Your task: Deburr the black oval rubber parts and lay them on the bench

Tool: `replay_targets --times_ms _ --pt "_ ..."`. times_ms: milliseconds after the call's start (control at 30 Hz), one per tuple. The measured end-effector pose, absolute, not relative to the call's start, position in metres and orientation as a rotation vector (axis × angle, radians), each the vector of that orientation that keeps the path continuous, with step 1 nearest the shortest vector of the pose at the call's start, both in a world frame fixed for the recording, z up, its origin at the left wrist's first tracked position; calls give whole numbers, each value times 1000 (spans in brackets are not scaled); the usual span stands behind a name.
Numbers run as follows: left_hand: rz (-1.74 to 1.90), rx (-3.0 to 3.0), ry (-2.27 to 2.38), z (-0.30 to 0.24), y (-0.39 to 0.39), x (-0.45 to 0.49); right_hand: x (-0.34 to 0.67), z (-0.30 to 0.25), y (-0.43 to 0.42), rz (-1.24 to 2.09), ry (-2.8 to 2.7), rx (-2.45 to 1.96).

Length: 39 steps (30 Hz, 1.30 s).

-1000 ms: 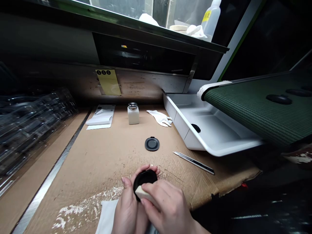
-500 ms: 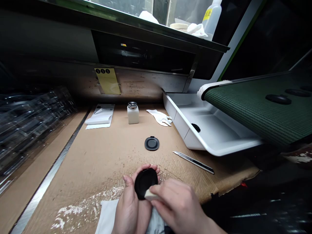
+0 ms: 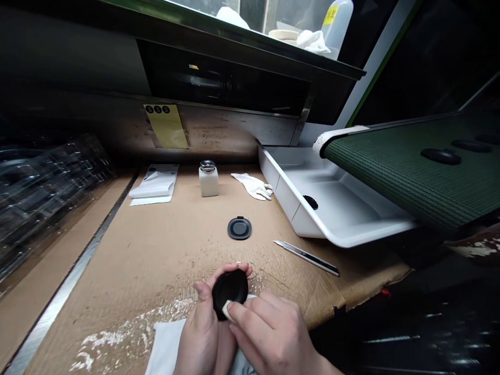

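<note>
Head view shows the left hand (image 3: 201,333) cradling a black, shallow, rounded dish-shaped piece (image 3: 231,289) in its palm and fingers, just above brown corrugated cardboard (image 3: 156,250). From beside it, the right hand (image 3: 273,325) pinches a small off-white block (image 3: 227,310) between thumb and fingers, against the piece's near edge. Beyond both hands lies a dark grey, rounded-square, tabbed plastic piece (image 3: 239,228); farther ahead stands a whitish square bottle with a metal top (image 3: 209,181). Ahead and right of the right hand lies a slim silver-and-black utility knife (image 3: 307,257).
</note>
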<state>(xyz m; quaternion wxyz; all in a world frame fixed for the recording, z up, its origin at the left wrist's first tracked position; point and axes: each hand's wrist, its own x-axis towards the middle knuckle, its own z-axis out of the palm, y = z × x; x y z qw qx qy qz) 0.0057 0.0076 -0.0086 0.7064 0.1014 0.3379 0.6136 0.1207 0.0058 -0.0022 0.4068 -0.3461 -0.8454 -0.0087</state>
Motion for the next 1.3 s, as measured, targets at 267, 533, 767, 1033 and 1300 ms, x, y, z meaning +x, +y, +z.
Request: replay_targets --times_ms 267,533,767,1033,1300 --pt "1365 211 688 -8 8 6 125 6 6 -165 -2191 -971" --pt "1345 163 658 -5 10 5 145 10 19 -163 -2198 -1050" --pt "1333 84 679 -1 11 4 159 26 24 -146 -2247 -989" --pt "1340 157 645 -5 13 6 139 19 32 -306 -2342 -946" --pt "1343 132 751 4 12 4 177 16 57 -325 -2110 -1055"
